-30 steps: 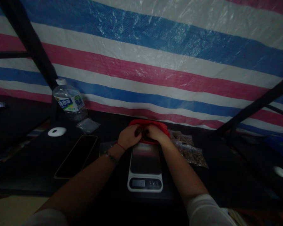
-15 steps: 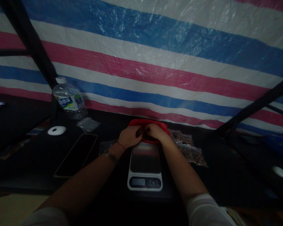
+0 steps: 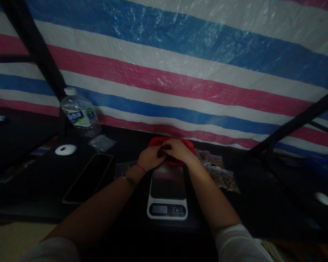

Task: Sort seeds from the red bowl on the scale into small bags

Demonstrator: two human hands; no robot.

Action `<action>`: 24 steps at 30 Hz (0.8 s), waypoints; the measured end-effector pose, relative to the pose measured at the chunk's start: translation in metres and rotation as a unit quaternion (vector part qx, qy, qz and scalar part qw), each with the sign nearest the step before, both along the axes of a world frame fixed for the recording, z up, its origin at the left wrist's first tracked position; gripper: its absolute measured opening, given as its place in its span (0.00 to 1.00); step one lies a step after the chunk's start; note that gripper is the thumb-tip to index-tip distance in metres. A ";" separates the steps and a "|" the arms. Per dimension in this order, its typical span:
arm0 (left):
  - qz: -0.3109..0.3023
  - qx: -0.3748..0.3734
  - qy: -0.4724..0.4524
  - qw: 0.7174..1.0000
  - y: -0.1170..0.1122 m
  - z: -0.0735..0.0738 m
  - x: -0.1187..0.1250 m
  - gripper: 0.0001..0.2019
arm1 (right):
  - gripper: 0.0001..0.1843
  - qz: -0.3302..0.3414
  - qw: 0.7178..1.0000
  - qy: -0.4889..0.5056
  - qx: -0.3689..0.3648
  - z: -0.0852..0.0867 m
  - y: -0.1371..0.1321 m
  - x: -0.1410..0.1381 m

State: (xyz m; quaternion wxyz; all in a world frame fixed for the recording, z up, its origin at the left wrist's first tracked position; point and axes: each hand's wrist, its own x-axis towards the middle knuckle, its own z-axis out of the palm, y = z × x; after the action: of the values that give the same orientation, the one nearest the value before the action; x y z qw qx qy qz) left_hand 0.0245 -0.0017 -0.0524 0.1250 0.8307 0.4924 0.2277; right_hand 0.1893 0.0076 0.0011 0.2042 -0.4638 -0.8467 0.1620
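Observation:
Both my hands meet over a red container (image 3: 190, 146) at the back of a dark table, just beyond a white kitchen scale (image 3: 168, 192). My left hand (image 3: 149, 158) has its fingers curled at the container's left side. My right hand (image 3: 177, 151) lies over its middle, fingers bent down into dark contents. What the fingers pinch is hidden in the dim light. A red string and a bead bracelet circle my left wrist.
Small clear bags of brown bits (image 3: 221, 174) lie right of the scale. A dark phone (image 3: 89, 177), a white round disc (image 3: 66, 149), an empty clear bag (image 3: 101, 142) and a water bottle (image 3: 79, 115) sit to the left. A striped tarp (image 3: 180, 72) hangs behind.
My right hand has slid a little left and further over the red container. The left hand stays nearly still.

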 end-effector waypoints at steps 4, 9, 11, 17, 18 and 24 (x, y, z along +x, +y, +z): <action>-0.004 0.004 -0.013 1.000 0.000 0.000 0.000 0.19 | 0.14 -0.004 1.000 0.022 0.014 0.002 -0.001 0.000; -0.001 0.009 -0.025 1.000 0.000 0.000 0.000 0.20 | 0.14 -0.002 0.998 0.058 -0.005 0.002 -0.001 -0.001; 0.000 0.007 -0.030 1.000 0.000 -0.001 0.000 0.19 | 0.15 -0.004 0.997 0.074 -0.007 -0.002 0.002 -0.001; 0.012 0.002 -0.051 0.999 -0.001 -0.001 0.001 0.17 | 0.19 -0.065 0.994 0.088 -0.013 -0.004 0.007 0.011; 0.011 0.006 -0.053 0.999 -0.001 -0.001 0.001 0.17 | 0.19 -0.074 0.995 0.060 -0.012 -0.002 0.007 0.014; 0.024 0.042 -0.070 0.996 0.000 -0.003 -0.002 0.20 | 0.15 -0.056 0.983 -0.158 -0.078 -0.002 0.003 0.024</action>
State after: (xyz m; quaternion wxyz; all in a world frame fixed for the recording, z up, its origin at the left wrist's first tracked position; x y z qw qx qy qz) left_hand 0.0229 -0.0016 -0.0550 0.1190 0.8054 0.4920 0.3083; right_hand 0.2128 0.0103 -0.0011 0.0398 -0.5444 -0.8261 0.1402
